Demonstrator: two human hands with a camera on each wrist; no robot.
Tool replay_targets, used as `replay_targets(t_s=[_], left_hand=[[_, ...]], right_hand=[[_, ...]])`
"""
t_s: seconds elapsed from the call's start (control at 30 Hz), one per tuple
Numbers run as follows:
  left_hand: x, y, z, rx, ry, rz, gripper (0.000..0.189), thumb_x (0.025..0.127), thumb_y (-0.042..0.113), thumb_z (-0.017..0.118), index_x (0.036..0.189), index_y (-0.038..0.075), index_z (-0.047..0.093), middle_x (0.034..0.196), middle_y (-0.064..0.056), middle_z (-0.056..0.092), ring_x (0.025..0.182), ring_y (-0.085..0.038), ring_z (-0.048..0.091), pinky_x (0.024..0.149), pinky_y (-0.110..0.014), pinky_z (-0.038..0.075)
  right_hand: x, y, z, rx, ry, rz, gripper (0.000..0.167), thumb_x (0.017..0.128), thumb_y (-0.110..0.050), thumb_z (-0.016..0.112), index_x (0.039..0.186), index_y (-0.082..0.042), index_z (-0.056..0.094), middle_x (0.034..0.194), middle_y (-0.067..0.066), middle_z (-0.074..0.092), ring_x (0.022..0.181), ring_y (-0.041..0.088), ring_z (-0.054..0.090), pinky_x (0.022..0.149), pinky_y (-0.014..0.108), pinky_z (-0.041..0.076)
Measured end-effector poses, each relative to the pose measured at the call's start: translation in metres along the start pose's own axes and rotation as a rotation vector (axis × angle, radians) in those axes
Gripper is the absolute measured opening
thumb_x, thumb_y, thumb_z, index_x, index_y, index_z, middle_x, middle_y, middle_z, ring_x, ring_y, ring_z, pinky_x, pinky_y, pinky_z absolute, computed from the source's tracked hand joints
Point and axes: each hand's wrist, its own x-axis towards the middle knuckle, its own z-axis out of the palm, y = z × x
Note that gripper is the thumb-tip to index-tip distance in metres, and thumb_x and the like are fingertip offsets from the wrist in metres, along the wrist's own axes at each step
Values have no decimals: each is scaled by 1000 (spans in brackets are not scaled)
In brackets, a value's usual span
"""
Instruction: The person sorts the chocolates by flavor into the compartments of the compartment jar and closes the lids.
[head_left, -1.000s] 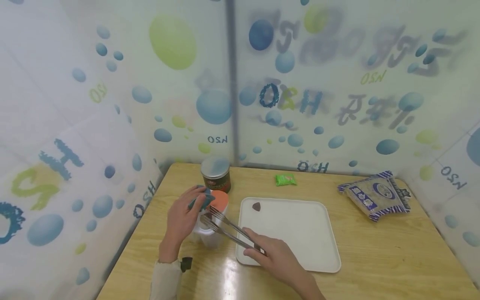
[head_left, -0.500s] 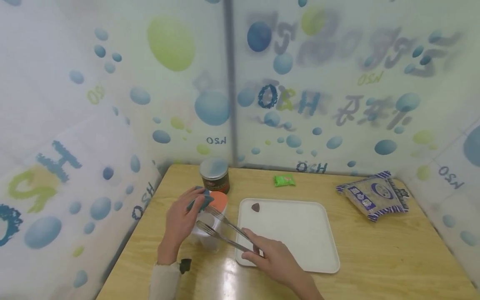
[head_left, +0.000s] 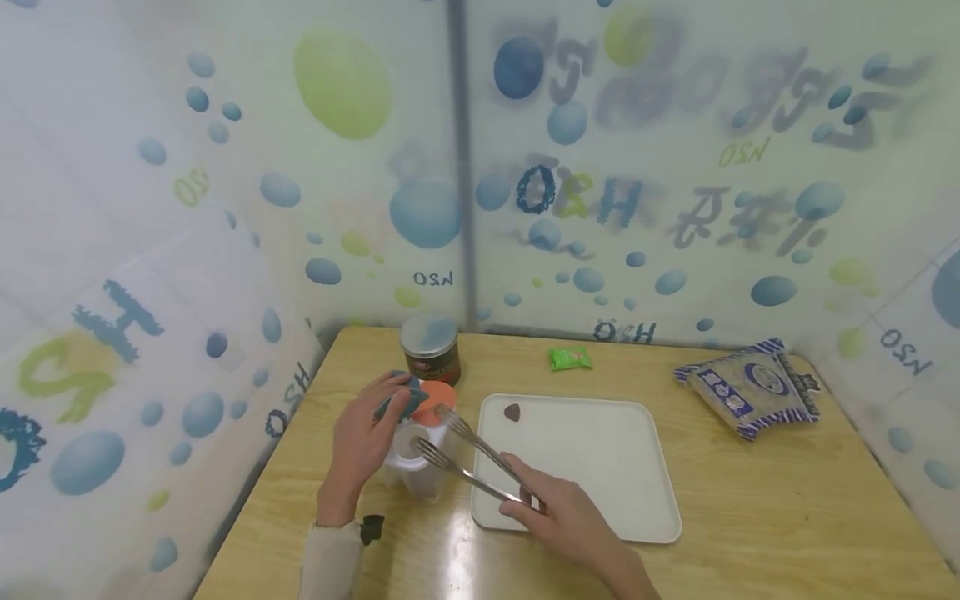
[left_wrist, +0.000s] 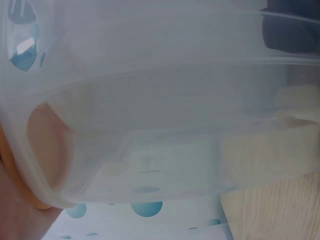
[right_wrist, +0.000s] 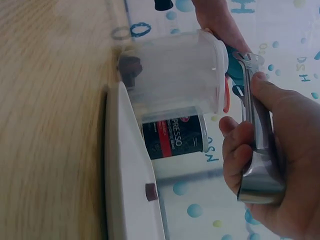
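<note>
A clear plastic container [head_left: 424,481] with an orange part on its lid [head_left: 432,395] stands left of the white tray [head_left: 592,467]. My left hand [head_left: 358,442] pinches the teal flap [head_left: 405,402] of that lid, holding it raised over the round opening. In my right hand [head_left: 570,518] I hold metal serving tongs [right_wrist: 260,145]; their forked ends stand apart, just over the lid, with nothing between them. Dark pieces [right_wrist: 131,67] show low in the container in the right wrist view. One small brown piece [head_left: 512,412] lies at the tray's far left corner.
Behind the container stands a dark espresso tin [head_left: 433,362] with a silver lid. A small green packet [head_left: 570,359] lies beyond the tray. At the right is a bag with blue-striped edges [head_left: 753,389]. Patterned walls border the wooden table [head_left: 795,517].
The tongs were over the opening and their ends spread apart; now they have shifted right with my right hand. My left hand stays on the teal flap.
</note>
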Motion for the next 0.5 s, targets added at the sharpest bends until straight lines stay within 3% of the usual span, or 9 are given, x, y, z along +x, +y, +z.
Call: replay_targets(t_s=[0.1, 0.33, 0.5], left_hand=[[0, 0, 1, 0, 1, -5, 37, 104, 36, 51, 128, 14, 69, 141, -8, 61, 135, -33, 53, 105, -61, 44], [1, 1, 0, 10, -8, -5, 38, 104, 37, 51, 127, 14, 69, 140, -8, 62, 136, -32, 52, 106, -60, 42], [1, -2, 2, 14, -6, -15, 38, 103, 38, 52, 128, 15, 69, 141, -8, 61, 136, -32, 52, 108, -59, 41]], right_hand=[[-1, 6, -6, 11, 25, 20, 54, 98, -35, 63, 147, -20, 49, 81, -18, 53, 57, -9, 36, 50, 14, 38], [-3, 24, -16, -28, 71, 169, 58, 95, -42, 64, 147, -20, 51, 80, -19, 53, 56, -6, 38, 48, 17, 39], [-1, 37, -12, -65, 55, 277, 61, 94, -47, 64, 147, -21, 51, 78, -18, 53, 54, -3, 37, 48, 18, 36]])
